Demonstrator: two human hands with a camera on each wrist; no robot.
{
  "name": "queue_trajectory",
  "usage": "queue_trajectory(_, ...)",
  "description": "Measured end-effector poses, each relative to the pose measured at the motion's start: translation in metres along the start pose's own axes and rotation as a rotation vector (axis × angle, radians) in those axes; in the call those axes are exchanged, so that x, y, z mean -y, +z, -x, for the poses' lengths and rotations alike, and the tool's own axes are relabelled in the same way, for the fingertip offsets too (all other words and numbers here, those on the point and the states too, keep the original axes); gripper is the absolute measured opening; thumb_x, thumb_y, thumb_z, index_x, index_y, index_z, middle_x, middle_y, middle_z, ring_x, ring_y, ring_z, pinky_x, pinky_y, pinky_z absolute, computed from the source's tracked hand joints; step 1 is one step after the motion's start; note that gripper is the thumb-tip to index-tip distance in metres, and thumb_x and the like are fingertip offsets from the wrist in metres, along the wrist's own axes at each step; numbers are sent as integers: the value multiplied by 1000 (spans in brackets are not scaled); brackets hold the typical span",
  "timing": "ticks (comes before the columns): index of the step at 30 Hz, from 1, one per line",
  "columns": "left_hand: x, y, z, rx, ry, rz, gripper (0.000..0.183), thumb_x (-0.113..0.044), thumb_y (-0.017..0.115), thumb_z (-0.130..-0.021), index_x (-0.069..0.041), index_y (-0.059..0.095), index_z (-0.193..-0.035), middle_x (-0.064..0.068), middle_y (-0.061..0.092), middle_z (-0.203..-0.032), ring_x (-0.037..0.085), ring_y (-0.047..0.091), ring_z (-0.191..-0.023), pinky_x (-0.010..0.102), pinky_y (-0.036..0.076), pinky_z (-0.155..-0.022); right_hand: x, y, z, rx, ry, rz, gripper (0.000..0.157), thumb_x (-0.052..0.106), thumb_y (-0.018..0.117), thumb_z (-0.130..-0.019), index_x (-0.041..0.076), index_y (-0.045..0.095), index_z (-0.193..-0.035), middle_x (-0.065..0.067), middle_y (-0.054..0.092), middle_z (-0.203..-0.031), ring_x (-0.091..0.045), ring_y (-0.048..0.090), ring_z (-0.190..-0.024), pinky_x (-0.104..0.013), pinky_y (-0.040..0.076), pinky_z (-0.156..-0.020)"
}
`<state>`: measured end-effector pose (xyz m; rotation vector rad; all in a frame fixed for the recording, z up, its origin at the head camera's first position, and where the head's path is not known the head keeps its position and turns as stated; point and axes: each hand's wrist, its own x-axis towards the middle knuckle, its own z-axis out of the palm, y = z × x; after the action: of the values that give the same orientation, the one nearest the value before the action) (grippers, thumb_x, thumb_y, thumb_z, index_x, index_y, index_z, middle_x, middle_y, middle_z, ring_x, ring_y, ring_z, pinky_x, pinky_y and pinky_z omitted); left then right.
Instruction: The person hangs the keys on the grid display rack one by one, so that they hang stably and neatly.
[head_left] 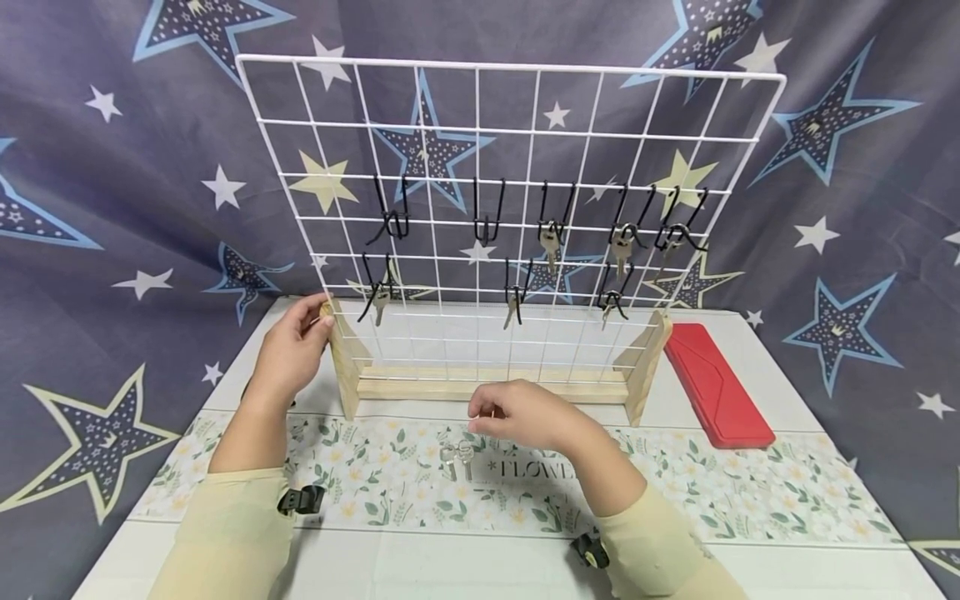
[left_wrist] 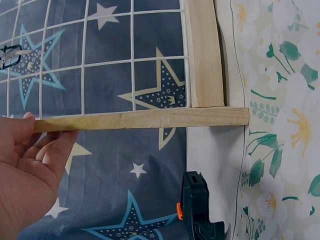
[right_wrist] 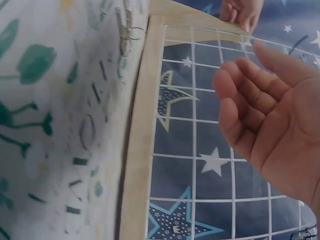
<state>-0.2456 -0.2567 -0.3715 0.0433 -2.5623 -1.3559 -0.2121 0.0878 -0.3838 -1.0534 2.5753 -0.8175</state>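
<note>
My left hand [head_left: 291, 350] grips the top of the left wooden side piece [left_wrist: 145, 120] of a stand, thumb on one side and fingers on the other. That stand holds a white wire grid [head_left: 480, 129] upright. In front of its wooden crossbar [head_left: 420, 389], my right hand [head_left: 528, 414] hovers with loosely curled fingers [right_wrist: 252, 92] and nothing in them. Loose keys [head_left: 456, 457] on a ring lie on the table just below and left of it. Black hooks [head_left: 390, 221] hang on the grid in two rows. Several carry keys [head_left: 621, 246]; two upper-left hooks show none.
A red case [head_left: 718, 387] lies on the table right of the stand. A floral-printed strip crosses the white table [head_left: 420, 567]. Behind the grid hangs a dark star-patterned cloth [head_left: 172, 333]. Black wrist cameras [head_left: 302, 500] sit on both forearms.
</note>
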Motion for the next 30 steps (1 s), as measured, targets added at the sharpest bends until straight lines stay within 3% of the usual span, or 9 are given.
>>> queue_trajectory(13, -1, 0, 1, 1, -8, 4, 47, -32, 45, -105, -17, 40, -150, 13, 48, -148, 28, 52, -130, 43, 49, -107, -13, 24, -16, 81, 74, 141, 20, 36, 67, -93, 19, 68, -104, 12, 66, -91, -4, 59, -81, -25, 54, -77)
queue_trajectory(20, 0, -1, 1, -1, 5, -2, 47, -32, 45, -105, -16, 41, -150, 14, 49, -147, 29, 52, -130, 44, 48, -107, -16, 31, -23, 102, 76, 178, 22, 33, 70, -91, 14, 70, -102, 10, 61, -87, -7, 56, -77, -25, 52, -73)
queue_trajectory(30, 0, -1, 0, -1, -1, 0, 48, -33, 45, -105, -17, 40, -150, 13, 49, -148, 28, 53, -130, 43, 49, -106, -19, 38, -33, 161, 106, 228, 19, 34, 73, -89, 19, 67, -99, 12, 61, -86, -5, 56, -78, -23, 51, -73)
